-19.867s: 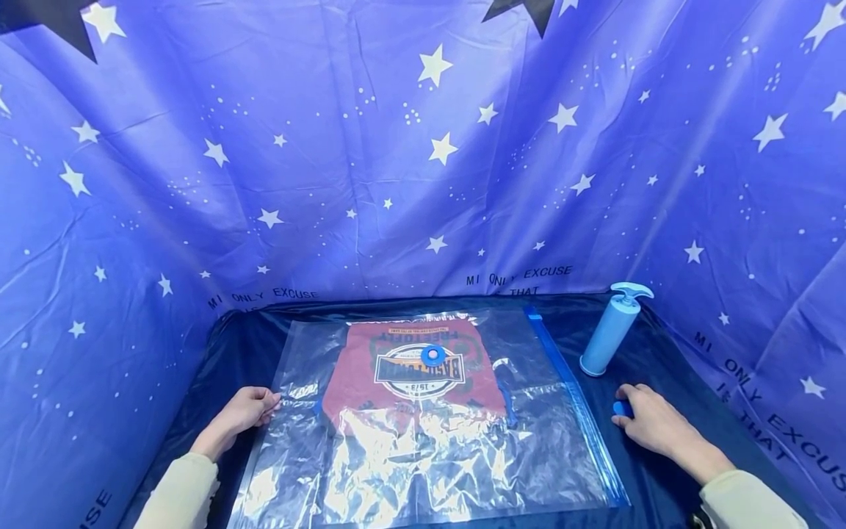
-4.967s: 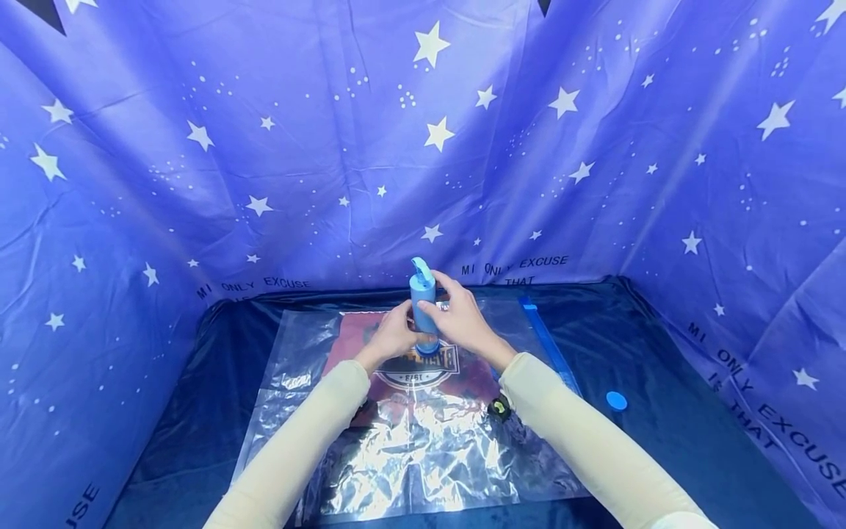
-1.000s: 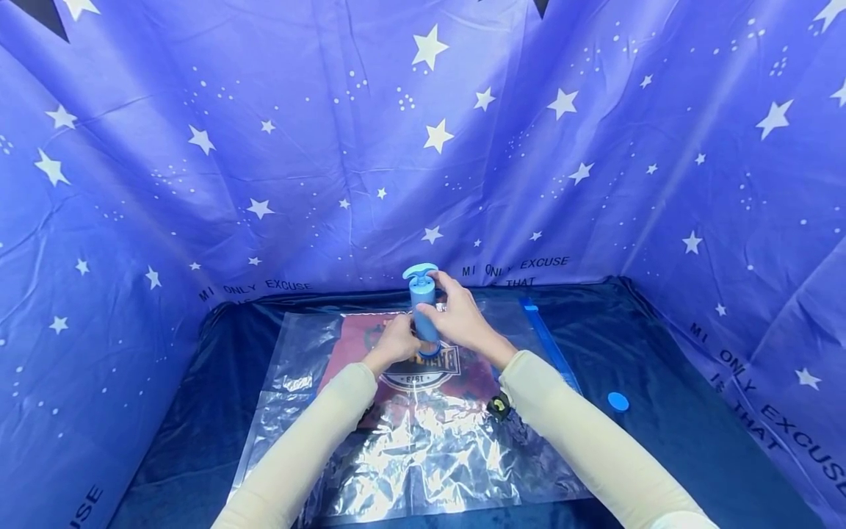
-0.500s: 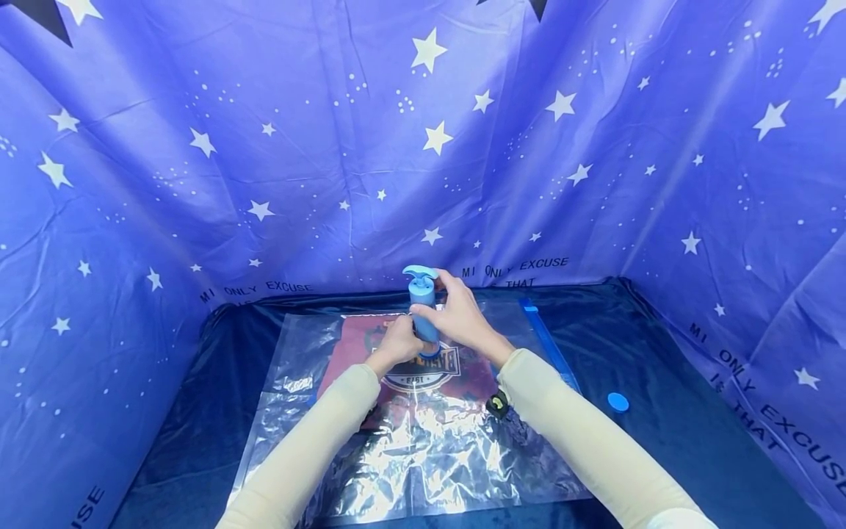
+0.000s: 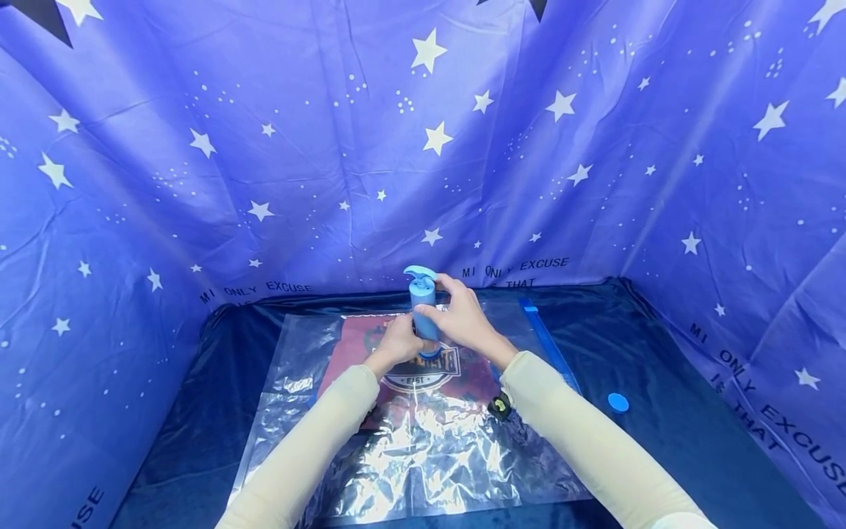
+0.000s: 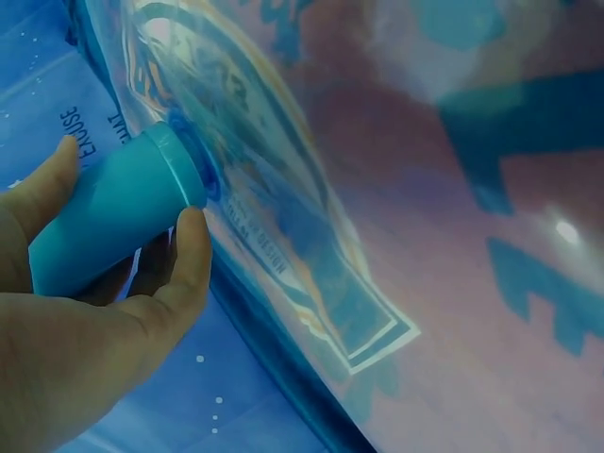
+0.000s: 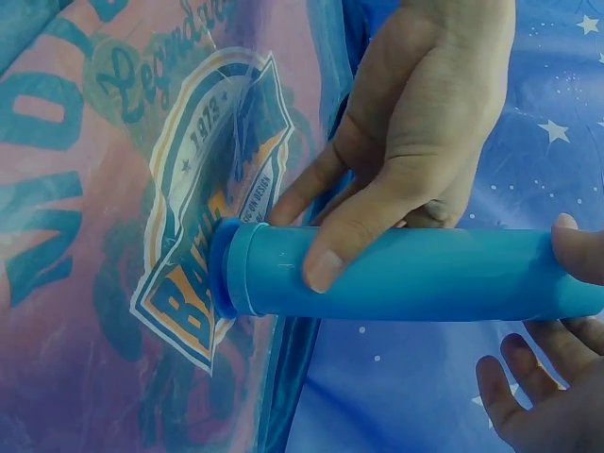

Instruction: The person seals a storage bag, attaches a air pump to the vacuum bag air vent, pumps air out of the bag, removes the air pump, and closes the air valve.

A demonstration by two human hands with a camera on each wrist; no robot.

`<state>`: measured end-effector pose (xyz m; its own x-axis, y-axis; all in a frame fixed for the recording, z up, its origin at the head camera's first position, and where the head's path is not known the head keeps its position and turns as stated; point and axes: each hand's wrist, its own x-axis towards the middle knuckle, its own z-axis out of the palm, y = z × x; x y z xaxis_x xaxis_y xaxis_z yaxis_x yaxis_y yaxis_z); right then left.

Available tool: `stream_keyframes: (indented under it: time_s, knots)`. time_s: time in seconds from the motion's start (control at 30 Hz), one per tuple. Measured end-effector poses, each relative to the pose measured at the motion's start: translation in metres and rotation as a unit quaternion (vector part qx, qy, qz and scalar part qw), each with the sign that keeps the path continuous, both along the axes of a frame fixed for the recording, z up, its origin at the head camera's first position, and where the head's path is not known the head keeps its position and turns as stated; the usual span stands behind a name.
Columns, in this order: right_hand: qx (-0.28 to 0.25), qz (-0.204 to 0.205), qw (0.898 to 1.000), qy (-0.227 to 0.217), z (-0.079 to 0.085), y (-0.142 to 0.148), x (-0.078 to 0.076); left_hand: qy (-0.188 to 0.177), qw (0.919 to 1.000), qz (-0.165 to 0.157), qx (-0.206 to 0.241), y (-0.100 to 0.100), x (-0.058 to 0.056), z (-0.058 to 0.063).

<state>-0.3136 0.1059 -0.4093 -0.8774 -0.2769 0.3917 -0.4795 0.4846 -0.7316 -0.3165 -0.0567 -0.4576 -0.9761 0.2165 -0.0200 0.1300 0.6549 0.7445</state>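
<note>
1. Nearest, the sleeves reached in over the crinkled front of the bag, which lay on the tabletop. Light forearms seemed best, so that the film was not dragged.
2. The cap lay apart on the tabletop, right of the bag, within easy reach if the valve had to be covered.
3. The pump stood nearly upright, its base against the blue valve, over the print on the bagged shirt. Whether the seal was tight could not be told; seating the base squarely looked like the key point.
4. The left hand was curled round the pump's lower end, fingertips near the base: a sound place to bear down and stop rocking.
5. The right hand was part closed round the upper barrel, steadying it from the other side. Stroking would likely have called for it to take the handle, which sat just above the barrel.
6. Farthest, the slider sat at the far end of the zip. A sleeve hid the near part, so a check for gaps seemed worthwhile.
</note>
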Motion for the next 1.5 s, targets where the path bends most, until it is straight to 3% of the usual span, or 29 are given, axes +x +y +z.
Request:
stream_keyframes:
  time_s: [0.3,0.5,0.8,1.17,1.37,1.5]
  knots:
    - [-0.005,-0.021,1.000,0.007,-0.003,0.000,-0.001,0.012,0.9999,-0.005,-0.005,0.000,-0.001,0.001]
    - [-0.015,-0.028,0.999,-0.003,-0.002,0.001,0.000,-0.010,0.9993,-0.019,0.030,0.000,0.000,0.003]
    - [-0.026,-0.025,0.999,-0.006,-0.003,0.003,-0.001,-0.003,0.9990,-0.021,0.040,0.002,-0.001,0.006]
    - [-0.021,-0.022,0.999,-0.014,0.001,0.006,0.001,0.096,0.9926,0.009,0.074,0.002,0.002,0.024]
    - [-0.008,-0.013,1.000,-0.024,0.002,0.008,0.000,0.096,0.9929,0.016,0.069,0.002,0.003,0.022]
    - [0.007,-0.005,1.000,0.006,0.011,0.011,-0.001,0.103,0.9925,0.018,0.064,0.002,0.004,0.022]
